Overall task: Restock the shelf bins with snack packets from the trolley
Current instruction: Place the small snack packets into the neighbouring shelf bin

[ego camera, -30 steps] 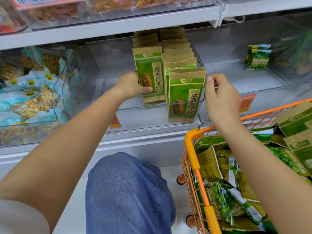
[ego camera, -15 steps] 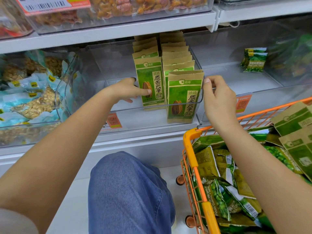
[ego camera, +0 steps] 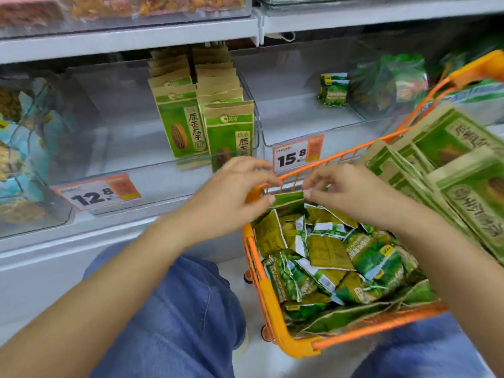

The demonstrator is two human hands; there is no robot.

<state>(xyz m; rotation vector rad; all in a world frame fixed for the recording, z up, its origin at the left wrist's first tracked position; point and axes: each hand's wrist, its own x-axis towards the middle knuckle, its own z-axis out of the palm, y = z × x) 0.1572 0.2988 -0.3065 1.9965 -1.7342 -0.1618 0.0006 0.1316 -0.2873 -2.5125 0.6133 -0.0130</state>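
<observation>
Left hand [ego camera: 231, 197]: over the far-left corner of the orange trolley [ego camera: 268, 293]; its grip is pinched together on the left end of a green snack packet [ego camera: 289, 198].
Right hand [ego camera: 345, 192]: just beside the left one, above the trolley's far rim; its grip is pinched on the right end of the same packet.
Held packet: stretched between both hands, at the far rail, above the loose heap.
Trolley load: green pea packets [ego camera: 335, 266] piled unevenly, filling the basket floor; a stack of kraft-and-green sunflower seed packets [ego camera: 447, 170] leans along the right side, above the rim.
Trolley edges: far rail touches or nearly touches the shelf front; near rail sits between the person's denim-clad knees [ego camera: 174, 317].
Middle bin [ego camera: 117, 110]: clear plastic; two rows of upright seed packets [ego camera: 191, 115] fill its right part, the left part is open.
Right bin [ego camera: 297, 115]: mostly bare floor, with a few small green packets [ego camera: 333, 90] standing near the back.
Left bin [ego camera: 32, 148]: crowded with pale blue nut bags.
Price tags: 12.8 [ego camera: 96, 193] under the middle bin, 15.8 [ego camera: 298, 152] under the right bin, just behind the trolley rail.
In the way: the upper shelf [ego camera: 131, 40] overhangs the bins, leaving access only from the front.
</observation>
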